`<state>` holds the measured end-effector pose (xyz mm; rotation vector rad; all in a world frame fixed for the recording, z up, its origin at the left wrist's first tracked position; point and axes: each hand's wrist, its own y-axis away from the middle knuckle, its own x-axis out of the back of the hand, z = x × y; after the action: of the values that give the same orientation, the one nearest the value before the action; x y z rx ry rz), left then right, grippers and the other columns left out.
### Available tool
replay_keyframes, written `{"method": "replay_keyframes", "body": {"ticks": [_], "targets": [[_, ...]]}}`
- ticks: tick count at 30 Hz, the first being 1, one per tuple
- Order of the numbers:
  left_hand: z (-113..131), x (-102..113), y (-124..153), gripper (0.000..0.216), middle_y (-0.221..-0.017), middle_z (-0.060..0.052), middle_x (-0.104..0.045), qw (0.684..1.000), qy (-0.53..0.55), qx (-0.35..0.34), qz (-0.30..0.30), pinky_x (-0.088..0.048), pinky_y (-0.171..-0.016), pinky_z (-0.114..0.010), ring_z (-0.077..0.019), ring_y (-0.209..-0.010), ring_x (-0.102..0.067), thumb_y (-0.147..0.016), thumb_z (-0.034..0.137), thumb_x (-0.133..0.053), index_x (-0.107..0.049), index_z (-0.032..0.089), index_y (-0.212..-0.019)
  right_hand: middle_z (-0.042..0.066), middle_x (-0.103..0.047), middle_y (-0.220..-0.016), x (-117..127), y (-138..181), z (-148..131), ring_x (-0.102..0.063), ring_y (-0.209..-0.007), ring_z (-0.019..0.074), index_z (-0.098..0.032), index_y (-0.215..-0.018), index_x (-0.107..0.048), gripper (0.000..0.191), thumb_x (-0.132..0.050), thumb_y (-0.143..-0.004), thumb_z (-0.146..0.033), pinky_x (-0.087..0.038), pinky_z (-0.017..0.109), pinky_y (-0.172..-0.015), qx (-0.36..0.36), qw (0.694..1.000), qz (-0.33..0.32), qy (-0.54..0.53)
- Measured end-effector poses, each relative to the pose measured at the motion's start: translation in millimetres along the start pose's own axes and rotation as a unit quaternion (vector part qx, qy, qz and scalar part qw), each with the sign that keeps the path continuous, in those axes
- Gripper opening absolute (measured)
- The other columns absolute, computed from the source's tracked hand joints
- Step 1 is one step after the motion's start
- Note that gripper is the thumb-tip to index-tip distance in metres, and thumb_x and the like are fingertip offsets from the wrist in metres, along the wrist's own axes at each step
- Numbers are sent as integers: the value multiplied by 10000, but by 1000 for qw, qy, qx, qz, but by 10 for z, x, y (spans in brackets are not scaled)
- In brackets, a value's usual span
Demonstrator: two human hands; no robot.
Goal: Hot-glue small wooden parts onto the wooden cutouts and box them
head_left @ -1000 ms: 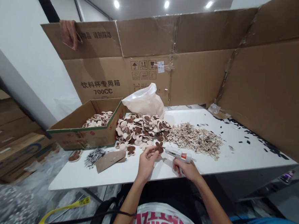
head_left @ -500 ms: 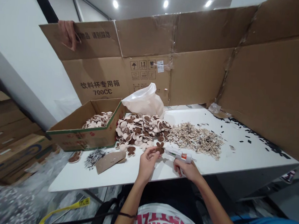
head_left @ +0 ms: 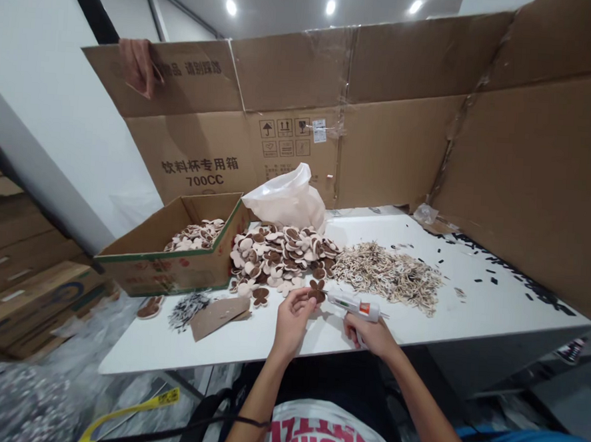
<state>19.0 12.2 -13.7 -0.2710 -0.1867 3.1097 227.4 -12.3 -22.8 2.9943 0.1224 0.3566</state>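
Between the fingers of my left hand [head_left: 294,313] is a small brown felt bunny-shaped piece [head_left: 316,291], held up over the front of the table. My right hand [head_left: 371,332] grips a white glue gun [head_left: 353,306] with an orange mark. Its nozzle points left and reaches the felt piece's right edge; whether it touches I cannot tell. Behind my hands lies a heap of brown and pale pink felt pieces [head_left: 278,256]. To its right is a pile of beige cord loops [head_left: 390,273]. One brown piece [head_left: 260,297] lies apart, left of my left hand.
An open cardboard box [head_left: 167,273] with more felt pieces stands at the left. In front are dark scraps [head_left: 188,309] and flat cardboard [head_left: 219,318]. A white bag [head_left: 289,200] sits behind the heap. Tall cardboard walls [head_left: 395,147] enclose the back; another person's hand [head_left: 139,67] rests on top.
My hands, the felt piece and the glue gun keep almost the same position. The whole view has shifted very slightly.
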Motion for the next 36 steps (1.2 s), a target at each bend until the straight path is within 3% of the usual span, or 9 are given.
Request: {"method": "replay_keyframes", "body": {"ticks": [36], "targets": [[2,11,-6,423,-1057,-103,-767,1000,-23,-14,9,-603,-905,-359,-224,-922,-777,-820,468,-832,-671,181,-1088,-11,-586,-477,-27,-8,-33,-586,-450,154,-225,-539,-613,301,-535,-801,-350,-466,257,-527,9,1000,16,8]]}}
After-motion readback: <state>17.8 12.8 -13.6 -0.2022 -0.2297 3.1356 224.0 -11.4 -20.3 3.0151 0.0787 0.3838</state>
